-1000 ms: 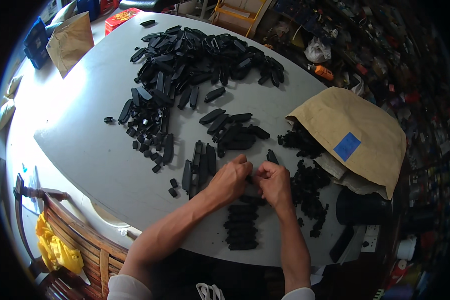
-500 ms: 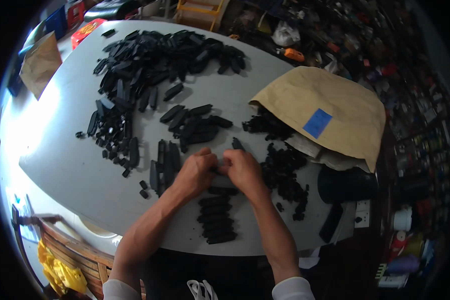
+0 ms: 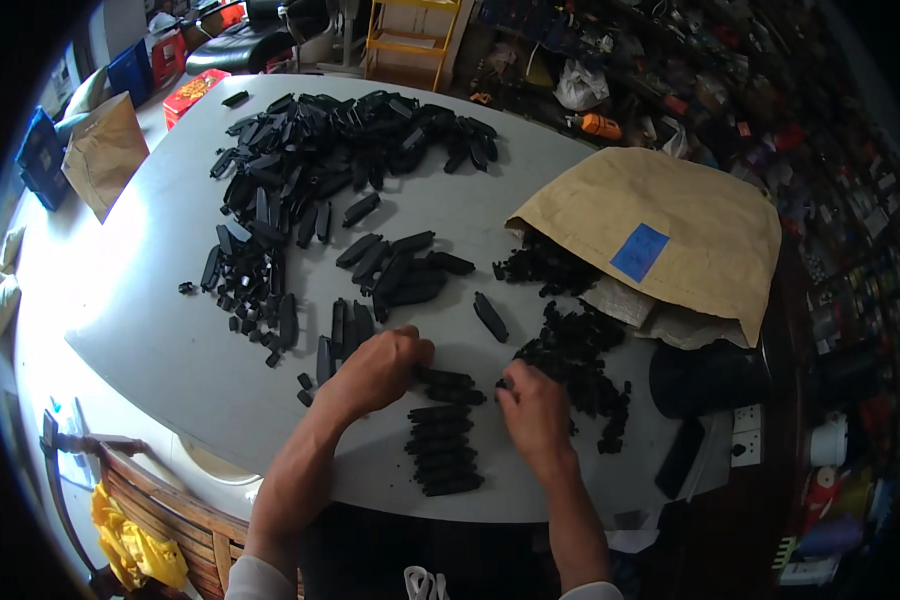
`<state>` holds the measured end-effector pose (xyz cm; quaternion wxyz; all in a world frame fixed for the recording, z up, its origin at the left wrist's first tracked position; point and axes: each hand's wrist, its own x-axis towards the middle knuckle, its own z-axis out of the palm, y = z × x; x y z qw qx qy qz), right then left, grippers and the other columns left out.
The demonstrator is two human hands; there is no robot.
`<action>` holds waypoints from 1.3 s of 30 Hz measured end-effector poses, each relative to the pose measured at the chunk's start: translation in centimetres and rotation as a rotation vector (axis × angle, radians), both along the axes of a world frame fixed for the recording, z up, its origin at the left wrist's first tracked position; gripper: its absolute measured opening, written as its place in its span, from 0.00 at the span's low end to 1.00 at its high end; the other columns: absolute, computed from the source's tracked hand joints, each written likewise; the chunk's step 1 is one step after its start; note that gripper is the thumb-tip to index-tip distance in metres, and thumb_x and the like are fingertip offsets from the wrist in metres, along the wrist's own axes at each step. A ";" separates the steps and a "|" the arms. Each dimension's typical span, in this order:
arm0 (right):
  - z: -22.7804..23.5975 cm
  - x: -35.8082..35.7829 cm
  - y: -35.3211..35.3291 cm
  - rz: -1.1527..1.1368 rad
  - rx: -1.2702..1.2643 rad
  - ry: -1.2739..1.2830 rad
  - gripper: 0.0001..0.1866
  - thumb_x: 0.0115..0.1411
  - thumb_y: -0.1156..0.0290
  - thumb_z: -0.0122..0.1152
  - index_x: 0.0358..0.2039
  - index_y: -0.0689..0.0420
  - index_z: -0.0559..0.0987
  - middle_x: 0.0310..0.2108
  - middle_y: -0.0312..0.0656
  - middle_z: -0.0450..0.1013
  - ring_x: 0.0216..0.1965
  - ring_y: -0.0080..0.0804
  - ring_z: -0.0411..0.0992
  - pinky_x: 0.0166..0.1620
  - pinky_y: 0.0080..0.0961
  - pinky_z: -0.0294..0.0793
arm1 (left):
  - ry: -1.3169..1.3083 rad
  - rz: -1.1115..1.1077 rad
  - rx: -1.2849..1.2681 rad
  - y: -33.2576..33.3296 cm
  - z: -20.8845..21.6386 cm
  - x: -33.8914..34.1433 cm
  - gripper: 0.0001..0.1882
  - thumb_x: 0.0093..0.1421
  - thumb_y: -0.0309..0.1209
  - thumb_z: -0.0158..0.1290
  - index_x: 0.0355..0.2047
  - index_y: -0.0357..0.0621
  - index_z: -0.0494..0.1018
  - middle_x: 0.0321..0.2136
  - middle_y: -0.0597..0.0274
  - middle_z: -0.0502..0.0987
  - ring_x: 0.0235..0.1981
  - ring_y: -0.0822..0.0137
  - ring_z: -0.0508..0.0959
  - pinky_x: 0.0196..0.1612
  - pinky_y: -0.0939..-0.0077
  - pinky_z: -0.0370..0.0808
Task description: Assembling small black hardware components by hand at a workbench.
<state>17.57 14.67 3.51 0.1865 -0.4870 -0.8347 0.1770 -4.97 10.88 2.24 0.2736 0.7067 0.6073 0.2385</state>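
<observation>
My left hand (image 3: 382, 362) is closed, its curled fingertips at the left end of a long narrow black plastic piece (image 3: 446, 378). Just below that piece lies a similar one, then a neat column of several black pieces (image 3: 442, 450) laid side by side. My right hand (image 3: 536, 408) is closed in a pinch at the left edge of a heap of small black parts (image 3: 575, 355). A tiny dark part seems to show at its fingertips, too small to make out. A single long black piece (image 3: 490, 316) lies above, between the hands.
Loose long black pieces (image 3: 310, 150) are heaped at the far side of the grey table (image 3: 180, 350). Small black blocks (image 3: 245, 285) lie to the left. A brown paper sack (image 3: 705, 225) with a blue patch spills parts at right. A dark phone-like slab (image 3: 680, 458) lies near the right edge.
My hands have parted from close together. The left has come to a black piece above the column; the right has moved right and down to the small-parts heap. The whole view has shifted slightly.
</observation>
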 end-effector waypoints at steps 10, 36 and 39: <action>-0.1 2.5 1.8 0.003 0.078 -0.114 0.12 0.49 0.84 0.59 0.35 0.61 0.73 0.27 0.50 0.71 0.29 0.49 0.73 0.34 0.39 0.72 | 0.135 0.083 0.460 6.9 0.6 4.3 0.13 0.47 0.17 0.56 0.35 0.40 0.74 0.35 0.54 0.71 0.36 0.52 0.75 0.37 0.62 0.74; -1.5 -2.8 4.1 0.019 -0.415 0.676 0.09 0.51 0.87 0.59 0.34 0.65 0.76 0.30 0.36 0.70 0.27 0.17 0.69 0.29 0.15 0.72 | -0.289 0.246 0.259 2.7 -1.8 1.0 0.16 0.43 0.19 0.61 0.35 0.40 0.75 0.28 0.58 0.73 0.30 0.60 0.77 0.33 0.70 0.72; -1.0 -3.9 4.0 0.020 -0.320 0.603 0.08 0.49 0.88 0.59 0.31 0.64 0.77 0.30 0.35 0.69 0.27 0.18 0.69 0.30 0.16 0.70 | -0.151 0.298 0.345 2.2 -1.7 1.2 0.13 0.40 0.22 0.62 0.30 0.41 0.77 0.29 0.56 0.70 0.34 0.54 0.74 0.35 0.65 0.71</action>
